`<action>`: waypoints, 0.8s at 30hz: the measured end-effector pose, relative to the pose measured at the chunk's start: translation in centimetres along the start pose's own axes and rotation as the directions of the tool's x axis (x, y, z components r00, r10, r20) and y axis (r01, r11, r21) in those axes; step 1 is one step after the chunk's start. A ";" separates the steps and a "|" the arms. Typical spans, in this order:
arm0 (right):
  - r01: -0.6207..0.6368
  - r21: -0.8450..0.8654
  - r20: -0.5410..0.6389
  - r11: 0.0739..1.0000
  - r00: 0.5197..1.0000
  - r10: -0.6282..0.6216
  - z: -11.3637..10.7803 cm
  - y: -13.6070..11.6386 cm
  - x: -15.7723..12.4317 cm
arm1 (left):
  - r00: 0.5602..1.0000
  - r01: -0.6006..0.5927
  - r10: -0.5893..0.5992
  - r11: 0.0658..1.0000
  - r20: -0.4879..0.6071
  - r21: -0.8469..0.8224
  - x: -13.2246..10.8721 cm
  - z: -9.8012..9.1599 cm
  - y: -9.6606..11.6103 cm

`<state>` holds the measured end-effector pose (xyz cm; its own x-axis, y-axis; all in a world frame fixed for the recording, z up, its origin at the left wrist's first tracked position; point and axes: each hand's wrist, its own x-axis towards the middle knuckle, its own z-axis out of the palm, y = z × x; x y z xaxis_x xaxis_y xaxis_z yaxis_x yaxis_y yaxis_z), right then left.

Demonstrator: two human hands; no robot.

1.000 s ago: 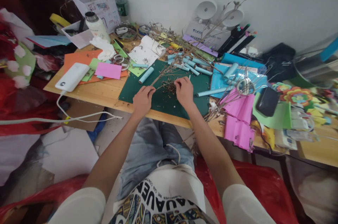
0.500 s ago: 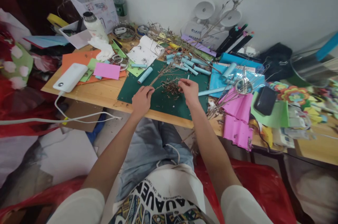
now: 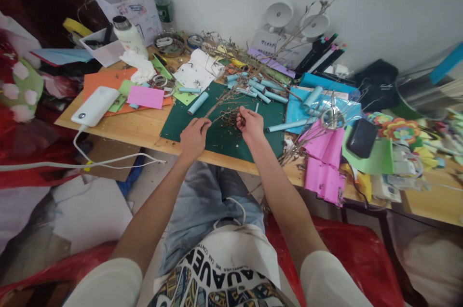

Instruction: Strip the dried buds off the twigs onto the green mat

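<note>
Dried, thin-stemmed branches (image 3: 231,89) stretch from my left hand (image 3: 193,137) up toward the back wall. The left fingers are closed around the stem ends. My right hand (image 3: 250,125) is pinched at the tip of a thin side twig of the same branch, above a loose heap of brown dried bits (image 3: 228,118). Under the heap lies a dark green cutting mat (image 3: 220,144), sprinkled with crumbs. Light blue paper tubes (image 3: 198,103) lie on and around the mat, several of them bunched behind the branches.
Scissors (image 3: 333,110) rest on blue packaging at the right, near pink crepe paper (image 3: 323,179) and a black case (image 3: 362,138). More dry stems (image 3: 294,145) cross the table's front edge. At left are a white power bank (image 3: 94,106), its cable, and an uncapped white bottle (image 3: 129,36).
My right hand has moved a little left, closer to my left hand, with its fingers still pinched. The left hand keeps hold of the stems in about the same place.
</note>
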<state>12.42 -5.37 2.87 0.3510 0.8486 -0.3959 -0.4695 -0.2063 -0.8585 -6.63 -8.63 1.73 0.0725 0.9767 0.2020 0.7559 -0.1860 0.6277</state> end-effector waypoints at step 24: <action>0.251 -0.464 0.086 0.849 0.967 -0.239 -1.4 -0.1 -1.1 | 1.000 0.001 -0.001 1.000 0.009 0.015 0.1 0.0 0.1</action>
<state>13.16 -6.97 2.93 0.3823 0.9118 -0.1498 0.0655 -0.1885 -0.9799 -6.56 -8.60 1.85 0.0777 0.9779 0.1943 0.7655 -0.1833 0.6168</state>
